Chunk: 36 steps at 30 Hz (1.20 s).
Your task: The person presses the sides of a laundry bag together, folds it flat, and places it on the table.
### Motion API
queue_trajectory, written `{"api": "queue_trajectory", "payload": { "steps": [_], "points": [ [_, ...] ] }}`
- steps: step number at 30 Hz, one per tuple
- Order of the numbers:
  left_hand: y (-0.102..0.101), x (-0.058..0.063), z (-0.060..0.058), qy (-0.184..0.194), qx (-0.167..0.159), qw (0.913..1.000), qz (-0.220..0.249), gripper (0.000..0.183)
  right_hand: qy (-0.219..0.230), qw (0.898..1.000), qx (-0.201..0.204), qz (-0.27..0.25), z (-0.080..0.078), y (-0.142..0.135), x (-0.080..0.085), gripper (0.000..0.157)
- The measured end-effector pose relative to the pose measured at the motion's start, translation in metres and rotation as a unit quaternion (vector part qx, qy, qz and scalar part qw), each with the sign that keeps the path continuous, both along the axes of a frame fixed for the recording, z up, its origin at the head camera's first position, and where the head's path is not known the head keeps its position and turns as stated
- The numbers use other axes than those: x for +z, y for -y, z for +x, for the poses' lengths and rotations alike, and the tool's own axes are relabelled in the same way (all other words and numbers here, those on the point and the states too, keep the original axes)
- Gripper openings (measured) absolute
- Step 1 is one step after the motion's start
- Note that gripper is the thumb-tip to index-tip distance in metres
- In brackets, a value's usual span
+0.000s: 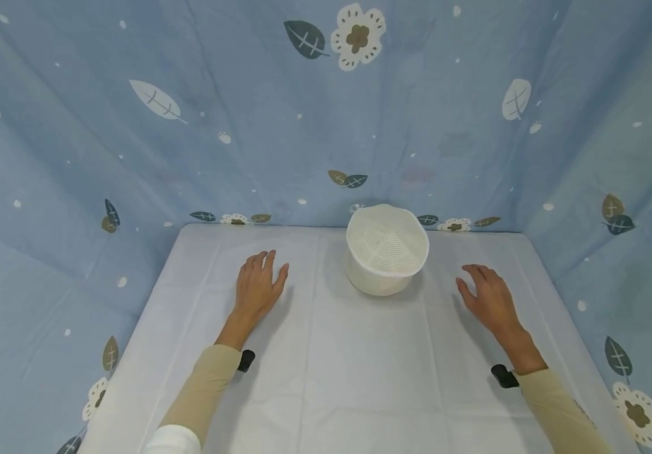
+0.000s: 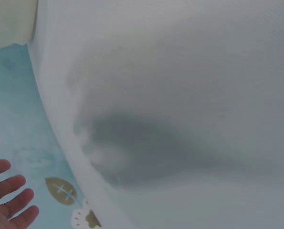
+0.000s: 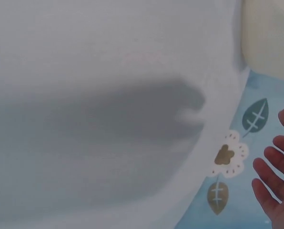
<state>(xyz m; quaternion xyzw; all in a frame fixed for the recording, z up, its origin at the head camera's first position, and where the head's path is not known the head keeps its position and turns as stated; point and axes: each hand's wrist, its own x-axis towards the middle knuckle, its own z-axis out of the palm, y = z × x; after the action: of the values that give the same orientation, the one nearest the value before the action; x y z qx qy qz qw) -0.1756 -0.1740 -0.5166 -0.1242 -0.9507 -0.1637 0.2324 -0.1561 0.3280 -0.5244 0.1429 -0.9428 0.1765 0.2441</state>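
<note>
A round cream-white container (image 1: 379, 280) with a wavy rim and a mesh-textured inside stands upright near the table's back edge, right of centre. To its left, my left hand (image 1: 258, 287) hovers over the table, fingers relaxed and holding nothing. My right hand (image 1: 490, 299) is on the container's other side, loosely bent and also holding nothing. Neither hand touches the container. In the left wrist view the fingers of the left hand (image 2: 11, 200) show at the lower left. The right wrist view has the right hand (image 3: 278, 176) at its right edge, with part of the container (image 3: 268, 43) above.
A white cloth covers the table (image 1: 371, 372). Blue curtain fabric (image 1: 246, 94) with leaves and flowers hangs behind the table and along both sides. Small black devices (image 1: 246, 360) sit at both wrists. Soft hand shadows fall on the cloth.
</note>
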Motion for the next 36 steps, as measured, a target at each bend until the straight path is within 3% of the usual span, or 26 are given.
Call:
{"api": "queue_trajectory", "payload": {
  "steps": [12, 21, 30, 36],
  "points": [
    [-0.019, 0.009, -0.009, -0.024, -0.016, 0.9995, 0.01, 0.048, 0.002, 1.0, -0.004, -0.02, -0.009, 0.008, 0.016, 0.029],
    [-0.032, 0.019, -0.017, -0.003, -0.018, 0.9997, 0.013, 0.049, 0.005, 1.0, -0.003, -0.025, -0.02, 0.016, 0.028, 0.029],
    [-0.047, 0.027, -0.026, -0.039, -0.027, 0.9988, 0.013, 0.045, 0.0, 0.999, 0.006, -0.038, -0.028, 0.023, 0.038, 0.029],
    [-0.058, 0.031, -0.03, -0.043, -0.035, 0.9982, 0.024, 0.042, 0.007, 0.999, 0.004, -0.053, -0.032, 0.029, 0.042, 0.028]
  ]
}}
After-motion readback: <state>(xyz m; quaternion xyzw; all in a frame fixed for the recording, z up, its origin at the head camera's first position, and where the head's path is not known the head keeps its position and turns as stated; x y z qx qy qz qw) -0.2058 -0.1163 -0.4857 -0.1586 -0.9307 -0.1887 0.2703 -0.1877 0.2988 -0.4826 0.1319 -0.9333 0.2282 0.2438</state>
